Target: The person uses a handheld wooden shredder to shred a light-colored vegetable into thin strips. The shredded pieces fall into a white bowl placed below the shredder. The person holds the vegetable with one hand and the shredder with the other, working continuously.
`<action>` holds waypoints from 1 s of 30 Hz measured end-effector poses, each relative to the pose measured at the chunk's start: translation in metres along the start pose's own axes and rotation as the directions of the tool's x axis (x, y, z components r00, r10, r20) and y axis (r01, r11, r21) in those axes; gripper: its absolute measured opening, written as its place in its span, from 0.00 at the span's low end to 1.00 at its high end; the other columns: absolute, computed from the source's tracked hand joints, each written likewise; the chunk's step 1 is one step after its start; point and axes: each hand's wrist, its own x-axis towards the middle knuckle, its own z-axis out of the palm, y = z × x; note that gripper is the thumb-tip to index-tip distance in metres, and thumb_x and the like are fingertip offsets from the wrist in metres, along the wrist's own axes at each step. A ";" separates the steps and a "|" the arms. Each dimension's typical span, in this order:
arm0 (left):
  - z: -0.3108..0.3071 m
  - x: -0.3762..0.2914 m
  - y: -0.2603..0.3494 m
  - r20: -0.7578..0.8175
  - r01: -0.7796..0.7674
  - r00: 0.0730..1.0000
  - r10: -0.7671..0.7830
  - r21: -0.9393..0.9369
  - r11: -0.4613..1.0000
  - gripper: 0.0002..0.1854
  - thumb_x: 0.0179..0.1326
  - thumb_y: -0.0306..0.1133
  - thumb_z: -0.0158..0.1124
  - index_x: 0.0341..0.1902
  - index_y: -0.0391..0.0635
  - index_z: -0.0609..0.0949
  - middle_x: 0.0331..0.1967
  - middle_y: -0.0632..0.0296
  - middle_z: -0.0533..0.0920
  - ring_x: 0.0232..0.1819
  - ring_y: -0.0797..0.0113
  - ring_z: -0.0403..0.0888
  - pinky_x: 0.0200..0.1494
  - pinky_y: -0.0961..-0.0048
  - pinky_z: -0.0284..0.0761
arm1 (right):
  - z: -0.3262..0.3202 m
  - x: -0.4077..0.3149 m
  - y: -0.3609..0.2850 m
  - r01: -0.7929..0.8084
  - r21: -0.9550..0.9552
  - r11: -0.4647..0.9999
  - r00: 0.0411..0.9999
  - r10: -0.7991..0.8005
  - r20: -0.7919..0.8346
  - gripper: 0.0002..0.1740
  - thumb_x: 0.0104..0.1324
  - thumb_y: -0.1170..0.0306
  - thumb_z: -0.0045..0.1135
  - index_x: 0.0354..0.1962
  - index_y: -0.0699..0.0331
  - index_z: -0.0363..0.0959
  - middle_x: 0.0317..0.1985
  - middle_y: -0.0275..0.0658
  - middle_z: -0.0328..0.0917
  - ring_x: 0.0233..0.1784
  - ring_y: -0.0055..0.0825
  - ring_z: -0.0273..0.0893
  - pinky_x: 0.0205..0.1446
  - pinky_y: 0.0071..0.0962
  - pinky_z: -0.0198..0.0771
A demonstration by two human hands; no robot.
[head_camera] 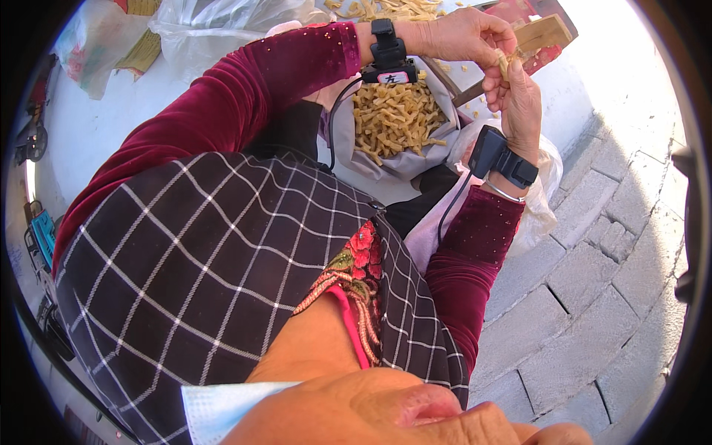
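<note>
At the top right, my left hand (464,36) and my right hand (516,103) meet fingertip to fingertip. Between them is pinched a small pale-yellow strip (503,64), partly hidden by the fingers. Just beyond the fingers a wooden block (545,34) rests at an angle over a red piece (542,60) on a wooden frame (468,93). Below my left wrist, a grey cloth-like bag (367,162) stands with its mouth spread, holding many short yellowish-brown strips (397,119).
More strips (395,8) lie loose on the white surface (105,139) at the top. Clear plastic bags (194,33) sit at the upper left. A whitish plastic bag (537,194) hangs by my right forearm, above grey paving blocks (584,222). Cables run from both wrist devices (503,158).
</note>
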 end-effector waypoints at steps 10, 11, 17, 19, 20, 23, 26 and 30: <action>-0.004 0.002 0.031 0.134 -0.041 0.988 0.081 -0.275 0.961 0.07 0.45 0.20 0.61 0.21 0.42 0.72 0.21 0.64 0.77 0.26 0.73 0.77 0.29 0.76 0.72 | -0.023 -0.029 -0.036 0.053 0.050 0.997 0.992 -0.058 0.116 0.27 0.73 0.59 0.32 0.39 0.76 0.73 0.27 0.41 0.75 0.24 0.19 0.66 0.28 0.16 0.62; -0.006 0.003 0.029 0.067 -0.127 0.988 0.136 -0.113 0.985 0.08 0.44 0.21 0.62 0.20 0.42 0.71 0.20 0.63 0.77 0.25 0.73 0.77 0.28 0.75 0.72 | -0.033 -0.038 -0.044 0.086 0.013 0.996 0.996 -0.087 0.036 0.29 0.73 0.57 0.30 0.40 0.76 0.73 0.28 0.40 0.75 0.25 0.18 0.66 0.29 0.16 0.62; 0.001 -0.013 0.012 0.427 -0.173 0.881 -0.204 0.691 0.701 0.08 0.41 0.34 0.63 0.22 0.42 0.81 0.20 0.52 0.79 0.26 0.55 0.78 0.31 0.63 0.72 | -0.127 -0.107 -0.053 0.109 -0.050 0.993 0.984 -0.115 -0.137 0.23 0.70 0.60 0.40 0.42 0.74 0.73 0.28 0.39 0.73 0.26 0.19 0.65 0.28 0.16 0.60; 0.006 -0.021 0.009 0.445 -0.034 0.831 -0.334 0.640 0.767 0.08 0.43 0.34 0.61 0.24 0.43 0.82 0.21 0.52 0.80 0.27 0.54 0.79 0.32 0.61 0.73 | -0.157 -0.125 -0.028 0.135 0.150 0.979 0.979 -0.109 -0.172 0.21 0.69 0.61 0.43 0.41 0.73 0.73 0.28 0.38 0.72 0.26 0.19 0.63 0.28 0.16 0.58; 0.011 -0.023 0.008 0.481 -0.059 0.821 -0.308 0.608 0.792 0.08 0.43 0.34 0.61 0.25 0.43 0.82 0.21 0.52 0.80 0.27 0.53 0.79 0.32 0.61 0.73 | -0.172 -0.133 -0.011 0.178 0.333 0.926 0.981 -0.139 -0.137 0.19 0.69 0.62 0.43 0.40 0.72 0.72 0.28 0.37 0.69 0.26 0.20 0.61 0.28 0.17 0.58; 0.017 -0.029 0.009 0.575 -0.118 0.782 -0.243 0.519 0.847 0.08 0.44 0.33 0.60 0.27 0.43 0.82 0.22 0.51 0.80 0.28 0.52 0.79 0.33 0.60 0.73 | -0.204 -0.148 0.059 0.158 0.498 0.853 0.965 -0.027 -0.259 0.16 0.68 0.64 0.46 0.38 0.71 0.72 0.28 0.36 0.66 0.27 0.20 0.58 0.28 0.18 0.57; 0.018 -0.034 0.009 0.599 -0.184 0.769 -0.224 0.543 0.819 0.08 0.44 0.32 0.59 0.29 0.42 0.82 0.23 0.51 0.81 0.29 0.51 0.79 0.33 0.60 0.73 | -0.230 -0.150 0.142 -0.336 0.286 0.897 0.851 0.420 -0.315 0.17 0.66 0.67 0.47 0.45 0.72 0.71 0.32 0.39 0.79 0.27 0.19 0.73 0.32 0.17 0.69; 0.018 -0.040 0.006 0.644 -0.160 0.719 -0.262 0.521 0.839 0.09 0.44 0.32 0.60 0.28 0.41 0.81 0.24 0.50 0.80 0.29 0.51 0.79 0.33 0.60 0.72 | -0.240 -0.146 0.256 -0.482 0.267 0.834 0.601 0.537 -0.592 0.14 0.62 0.69 0.48 0.39 0.71 0.74 0.31 0.42 0.80 0.28 0.24 0.75 0.31 0.21 0.70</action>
